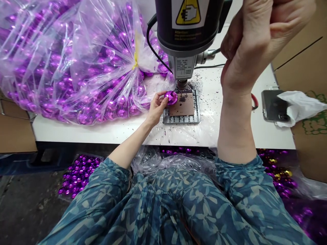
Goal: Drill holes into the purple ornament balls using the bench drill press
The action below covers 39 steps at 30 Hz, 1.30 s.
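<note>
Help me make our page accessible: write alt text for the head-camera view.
A left hand holds a faceted purple piece near a brown board under a drilling machine; the closed right hand is raised beside the machine. A bulging clear bag of purple pieces lies at left.

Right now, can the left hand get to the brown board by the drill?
Probably yes: the left hand, holding a shiny purple piece, is right by the brown board, and only dark crumbs show on top.

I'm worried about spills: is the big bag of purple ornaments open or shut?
Shut: the bag is gathered, a yellow tie around its neck.
</note>
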Tool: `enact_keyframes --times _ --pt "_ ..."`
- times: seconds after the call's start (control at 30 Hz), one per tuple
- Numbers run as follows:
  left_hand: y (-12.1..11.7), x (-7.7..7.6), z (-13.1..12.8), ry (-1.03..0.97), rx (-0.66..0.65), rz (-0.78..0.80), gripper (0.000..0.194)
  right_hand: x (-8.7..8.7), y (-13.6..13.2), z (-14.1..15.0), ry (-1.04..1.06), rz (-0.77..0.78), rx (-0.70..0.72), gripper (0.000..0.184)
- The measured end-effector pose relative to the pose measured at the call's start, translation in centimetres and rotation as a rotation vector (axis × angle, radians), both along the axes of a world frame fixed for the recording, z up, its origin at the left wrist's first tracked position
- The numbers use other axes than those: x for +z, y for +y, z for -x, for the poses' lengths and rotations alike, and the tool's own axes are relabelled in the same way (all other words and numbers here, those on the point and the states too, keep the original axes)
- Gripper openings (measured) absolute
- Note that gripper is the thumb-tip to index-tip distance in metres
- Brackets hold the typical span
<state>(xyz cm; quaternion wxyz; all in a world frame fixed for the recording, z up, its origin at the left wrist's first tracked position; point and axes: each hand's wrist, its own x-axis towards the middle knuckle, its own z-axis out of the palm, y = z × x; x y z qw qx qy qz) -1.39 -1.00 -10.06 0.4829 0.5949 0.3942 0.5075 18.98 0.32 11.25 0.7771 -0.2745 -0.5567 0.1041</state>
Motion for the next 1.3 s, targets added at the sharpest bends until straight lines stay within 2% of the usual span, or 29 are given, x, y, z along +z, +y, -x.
enact_keyframes --times 0.2,0.33,0.43,0.6,0.77,0.9,1.03,1.13,1.23,1.3 --pt "-0.2 -1.0 -1.5 0.013 0.019 -0.051 0.062 -0.1 -0.2 0.0 0.004 -0.005 0.019 0.061" --pt "0.0 -0.8 -2.2 0.037 -0.013 -0.056 0.059 0.1 -0.4 0.3 0.023 -0.007 0.039 0.051" --pt "0.3 -1.1 -2.6 0.042 -0.017 -0.057 0.057 0.4 -0.9 0.5 0.029 0.039 0.028 0.046" --pt "0.3 -1.6 -2.8 0.112 0.053 -0.101 0.048 0.9 -1.5 0.6 0.018 0.125 -0.013 0.044" --pt "-0.2 -0.9 -3.0 0.245 0.112 -0.178 0.049 1.4 -1.0 1.0 0.077 0.188 -0.053 0.033" --pt "-0.5 -0.4 -3.5 0.254 0.066 -0.195 0.051 1.7 -0.8 1.0 0.130 0.221 -0.061 0.033" --pt "-0.5 -0.4 -3.8 0.227 0.006 -0.180 0.054 1.1 -1.0 0.6 -0.012 0.139 -0.016 0.043" --pt "-0.4 -0.5 -3.7 0.235 0.011 -0.176 0.054 0.3 -1.2 0.6 0.000 0.005 0.045 0.049" --pt "-0.3 -0.7 -3.6 0.242 0.022 -0.196 0.053 -0.8 -1.9 1.1 0.052 -0.106 0.049 0.035" --pt "-0.3 -0.8 -3.6 0.247 0.022 -0.214 0.053 -1.4 -2.6 1.3 0.057 -0.114 0.018 0.032"
